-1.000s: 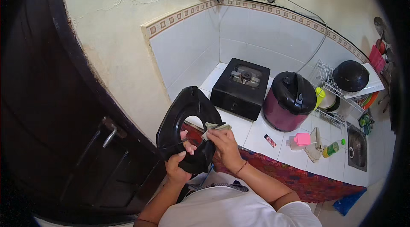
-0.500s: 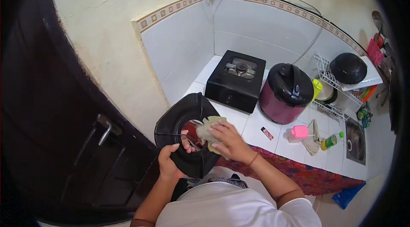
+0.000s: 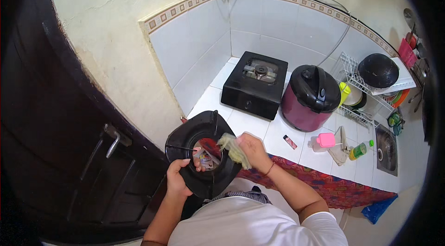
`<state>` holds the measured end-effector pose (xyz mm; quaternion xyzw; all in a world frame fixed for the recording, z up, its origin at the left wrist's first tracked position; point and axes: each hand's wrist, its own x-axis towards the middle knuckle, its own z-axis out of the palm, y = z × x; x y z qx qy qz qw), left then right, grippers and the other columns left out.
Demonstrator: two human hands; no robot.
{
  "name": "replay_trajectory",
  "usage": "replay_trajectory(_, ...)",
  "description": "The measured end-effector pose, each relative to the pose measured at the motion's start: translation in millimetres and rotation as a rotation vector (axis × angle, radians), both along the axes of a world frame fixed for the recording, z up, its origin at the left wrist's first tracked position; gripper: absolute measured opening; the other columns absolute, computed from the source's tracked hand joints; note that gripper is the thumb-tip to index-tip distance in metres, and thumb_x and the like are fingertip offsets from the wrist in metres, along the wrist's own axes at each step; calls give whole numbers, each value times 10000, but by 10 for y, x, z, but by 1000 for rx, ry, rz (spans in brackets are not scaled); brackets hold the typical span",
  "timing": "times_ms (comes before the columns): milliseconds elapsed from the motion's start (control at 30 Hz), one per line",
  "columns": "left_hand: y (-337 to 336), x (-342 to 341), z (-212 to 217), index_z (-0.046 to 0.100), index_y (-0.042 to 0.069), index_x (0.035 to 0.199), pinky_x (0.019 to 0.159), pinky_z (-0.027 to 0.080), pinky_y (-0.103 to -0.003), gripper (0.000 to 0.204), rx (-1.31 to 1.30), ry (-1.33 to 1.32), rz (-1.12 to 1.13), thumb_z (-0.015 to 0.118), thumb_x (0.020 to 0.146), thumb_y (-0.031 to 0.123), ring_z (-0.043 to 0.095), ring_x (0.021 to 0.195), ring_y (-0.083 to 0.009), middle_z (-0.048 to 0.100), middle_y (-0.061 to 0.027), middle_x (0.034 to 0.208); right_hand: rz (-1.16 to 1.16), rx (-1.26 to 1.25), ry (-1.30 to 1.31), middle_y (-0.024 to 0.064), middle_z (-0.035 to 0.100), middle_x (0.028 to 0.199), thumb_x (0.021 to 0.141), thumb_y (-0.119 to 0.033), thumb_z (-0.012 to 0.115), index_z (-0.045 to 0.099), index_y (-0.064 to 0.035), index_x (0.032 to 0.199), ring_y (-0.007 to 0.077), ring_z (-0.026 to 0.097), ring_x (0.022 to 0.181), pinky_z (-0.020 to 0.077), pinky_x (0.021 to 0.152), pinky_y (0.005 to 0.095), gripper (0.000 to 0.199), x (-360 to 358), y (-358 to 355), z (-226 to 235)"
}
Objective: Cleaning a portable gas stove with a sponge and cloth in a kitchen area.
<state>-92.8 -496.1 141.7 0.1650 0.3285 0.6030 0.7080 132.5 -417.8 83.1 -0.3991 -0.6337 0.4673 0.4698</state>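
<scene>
A black pan support (image 3: 185, 137) from a gas stove, a wide plate with a round hole and thin prongs, is tilted in front of my body. My left hand (image 3: 178, 177) grips its lower left side, thumb on top and fingers showing through the hole. In my right hand (image 3: 252, 149) is a crumpled pale yellow-green cloth (image 3: 235, 151), bunched at the plate's right side. Whether the cloth touches the plate is hard to tell. Beyond them on the white tiled counter stands the black single-burner gas stove (image 3: 254, 86), its burner uncovered.
Right of the stove is a purple rice cooker (image 3: 308, 100). Farther right are a lighter (image 3: 290, 142), a pink-lidded container (image 3: 324, 141), a folded cloth (image 3: 339, 146), a green-capped bottle (image 3: 361, 150), a dish rack (image 3: 366, 86) and a sink (image 3: 386, 148). A dark door (image 3: 106, 176) is at left.
My right hand has drawn the cloth slightly right, and it is now bunched rather than spread against the plate. The pan support has shifted a little lower in my left hand.
</scene>
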Motion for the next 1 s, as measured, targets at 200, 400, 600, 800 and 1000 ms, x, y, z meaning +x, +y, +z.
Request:
replay_trajectory(200, -85, -11, -48, 526, -57, 1180, 766, 445, -336, 511, 92, 21, -56, 464, 749, 210, 510, 727, -198, 544, -89, 770, 191, 739, -585, 109, 525, 1008, 832, -155, 665, 612, -78, 1118, 262, 513, 904, 435, 783, 334, 300, 43, 93, 281)
replay_trajectory(400, -152, -65, -250, 513, -59, 1175, 786, 445, -344, 493, 82, 103, -125, 456, 759, 200, 525, 759, -208, 545, -91, 785, 557, 682, -804, 79, 506, 927, 775, -90, 575, 639, -69, 1035, 254, 514, 901, 415, 822, 359, 268, 181, -40, 258)
replay_trajectory(600, -123, -48, -366, 489, -70, 1186, 800, 439, -350, 497, 52, 85, -200, 451, 767, 195, 521, 761, -206, 546, -95, 792, 160, 893, -788, 80, 527, 957, 764, -113, 558, 634, -67, 1033, 249, 513, 917, 411, 826, 349, 283, 39, -20, 276)
replay_trajectory(800, -176, -77, -462, 464, -78, 1195, 791, 436, -358, 517, 21, 121, -158, 454, 764, 208, 501, 735, -210, 535, -93, 777, 168, 691, -775, 81, 503, 1012, 810, -98, 535, 618, -56, 1023, 256, 488, 983, 401, 863, 357, 232, 23, -160, 47)
replay_trajectory(1000, -115, -108, -476, 455, -81, 1199, 792, 435, -368, 535, -51, 65, -194, 455, 753, 213, 509, 737, -214, 536, -99, 766, 669, 260, -600, 105, 570, 972, 827, -79, 629, 656, -58, 1039, 268, 537, 956, 434, 849, 363, 215, 510, -12, 111)
